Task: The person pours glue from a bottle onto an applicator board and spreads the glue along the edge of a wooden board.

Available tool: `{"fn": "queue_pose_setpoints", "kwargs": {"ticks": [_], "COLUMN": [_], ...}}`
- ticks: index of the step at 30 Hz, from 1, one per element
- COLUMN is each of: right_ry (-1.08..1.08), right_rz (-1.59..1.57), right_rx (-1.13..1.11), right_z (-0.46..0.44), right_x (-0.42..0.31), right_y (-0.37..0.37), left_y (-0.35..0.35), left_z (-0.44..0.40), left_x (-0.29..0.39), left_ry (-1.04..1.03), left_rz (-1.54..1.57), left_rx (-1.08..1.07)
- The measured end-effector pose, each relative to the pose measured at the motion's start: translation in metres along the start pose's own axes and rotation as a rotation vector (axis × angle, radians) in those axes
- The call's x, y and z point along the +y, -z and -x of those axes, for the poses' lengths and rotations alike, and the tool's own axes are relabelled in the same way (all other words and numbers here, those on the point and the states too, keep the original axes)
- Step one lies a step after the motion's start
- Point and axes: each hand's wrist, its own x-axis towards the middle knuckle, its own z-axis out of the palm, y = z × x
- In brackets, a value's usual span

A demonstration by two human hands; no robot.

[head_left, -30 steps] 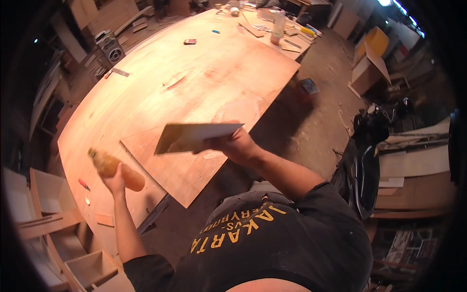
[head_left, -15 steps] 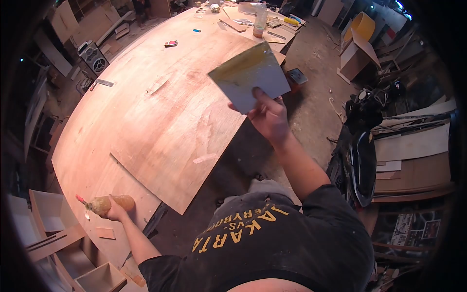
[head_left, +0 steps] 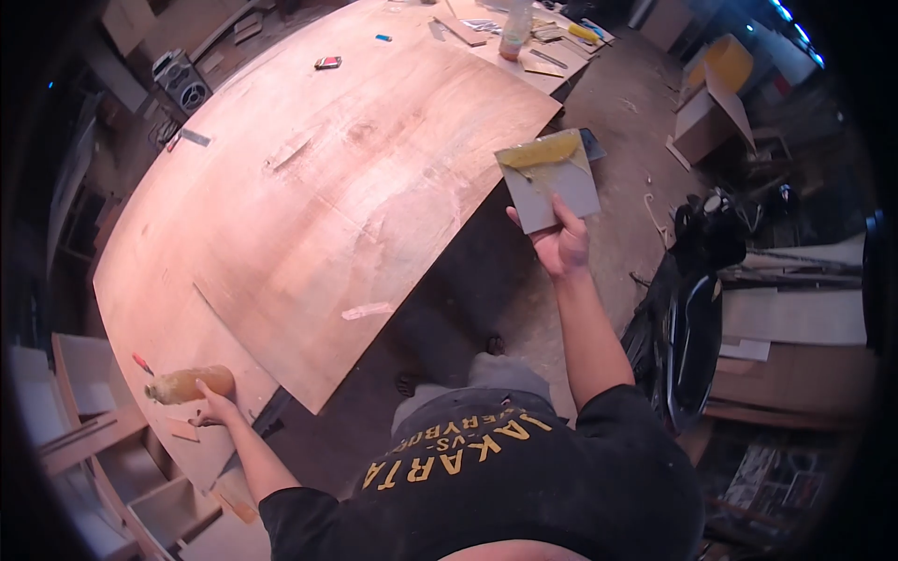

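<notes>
My right hand [head_left: 561, 245] grips a flat, pale square board [head_left: 554, 192] by its near edge, thumb on top. Yellow paste [head_left: 547, 150] is smeared across the board's far end. It is held in the air just off the right edge of the plywood sheet [head_left: 318, 215]. At the lower left, a bottle [head_left: 192, 384] with brownish-yellow contents lies on its side on the wood. My left hand [head_left: 217, 409] is against its near side, fingers apart, one fingertip touching the bottle. A small red-handled tool [head_left: 141, 362] lies beyond the bottle's neck.
On the sheet are a red-and-black small box [head_left: 328, 63], a blue lighter-like item [head_left: 383, 38] and a metal scraper [head_left: 195, 137]. A clear bottle [head_left: 515, 33] stands at the far end. A motorcycle [head_left: 697, 309] is at right; wooden drawer boxes [head_left: 140, 467] stand lower left.
My right hand has brought the board right and nearer, tilting its pasted face upward. My left hand has loosened from around the bottle, which now lies apart from the red-handled tool.
</notes>
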Motion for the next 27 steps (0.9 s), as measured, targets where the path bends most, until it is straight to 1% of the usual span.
{"fn": "queue_pose_setpoints", "kwargs": {"ticks": [2, 4, 5, 6, 7, 8, 9, 11, 14, 17, 20, 27], "right_ry": [-0.018, -0.056, -0.073, -0.099, -0.123, -0.144, -0.171, -0.252, -0.309, -0.348, -0.351, -0.295], "right_rz": [-0.004, -0.026, -0.009, 0.014, 0.034, 0.050, 0.061, 0.062, 0.088, 0.080, 0.078, 0.075], "right_rx": [0.030, 0.052, 0.055, 0.036, 0.022, 0.014, 0.019, 0.011, 0.004, 0.019, 0.033, -0.064], "right_z": [-0.010, -0.023, -0.029, -0.035, -0.039, -0.043, -0.046, -0.053, -0.059, -0.063, -0.068, -0.091], "right_x": [-0.008, -0.014, -0.014, -0.012, -0.010, -0.008, -0.005, 0.003, 0.014, 0.026, 0.044, 0.101], "right_y": [0.032, 0.068, 0.086, 0.103, 0.121, 0.138, 0.152, 0.182, 0.219, 0.247, 0.277, 0.333], "left_y": [0.028, 0.045, 0.025, 0.026, 0.042, 0.058, 0.058, 0.043, -0.001, -0.026, -0.031, -0.028], "left_z": [0.065, 0.159, 0.194, 0.223, 0.299, 0.344, 0.381, 0.441, 0.500, 0.522, 0.521, 0.531], "left_x": [0.004, 0.017, -0.015, -0.007, 0.049, 0.112, 0.147, 0.196, 0.220, 0.213, 0.203, 0.205], "left_ry": [0.074, -0.497, -0.534, -0.795, -0.705, -0.856, -1.037, -1.181, -1.298, -1.339, -1.310, -1.370], "left_rz": [0.011, 0.445, 0.293, 0.321, 0.357, 0.302, 0.178, 0.113, 0.079, 0.041, 0.114, 0.038], "left_rx": [-0.098, -0.328, -0.469, -0.789, -0.840, -1.034, -1.036, -1.048, -0.940, -0.859, -0.854, -0.785]}}
